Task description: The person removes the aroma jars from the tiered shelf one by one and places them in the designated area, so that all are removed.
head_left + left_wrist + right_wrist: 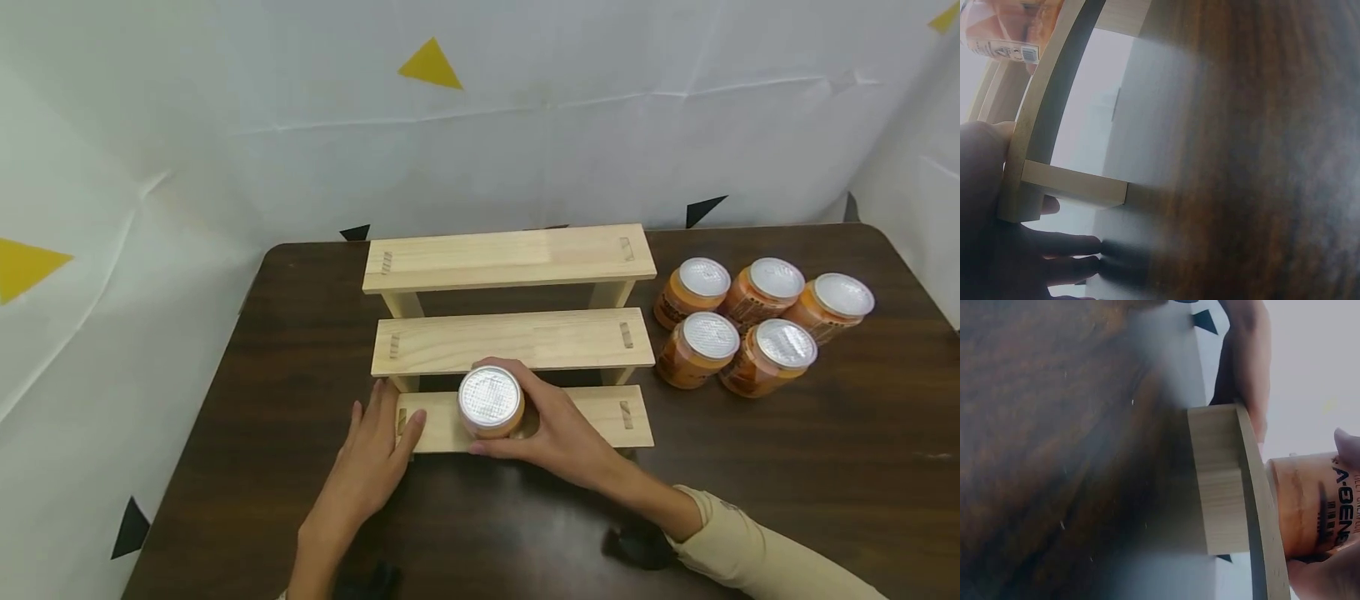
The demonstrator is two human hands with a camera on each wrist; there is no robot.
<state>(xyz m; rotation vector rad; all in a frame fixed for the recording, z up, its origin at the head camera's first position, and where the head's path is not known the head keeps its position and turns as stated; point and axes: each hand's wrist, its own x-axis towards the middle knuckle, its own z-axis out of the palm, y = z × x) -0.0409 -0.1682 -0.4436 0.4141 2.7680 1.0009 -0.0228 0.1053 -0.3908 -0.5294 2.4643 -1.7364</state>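
Note:
A three-step wooden rack (517, 343) stands on the dark table. My right hand (551, 429) grips a jar (490, 400) with orange contents and a silver lid, thumb in front and fingers round the back. The jar is upright at the lowest step (585, 412); in the right wrist view its base (1291, 506) is right at the board, with dark lettering on its side. At the rack's left end, my left hand (371, 454) rests with its thumb on the lowest step and its straight fingers along the side. The left wrist view shows those fingers (1069, 244) beside a rack leg.
Right of the rack, several similar jars (768, 354) stand close together in two rows on the table (847, 467). White sheeting (547, 167) with yellow and black triangles hangs behind and at both sides. The two upper steps rise behind the held jar.

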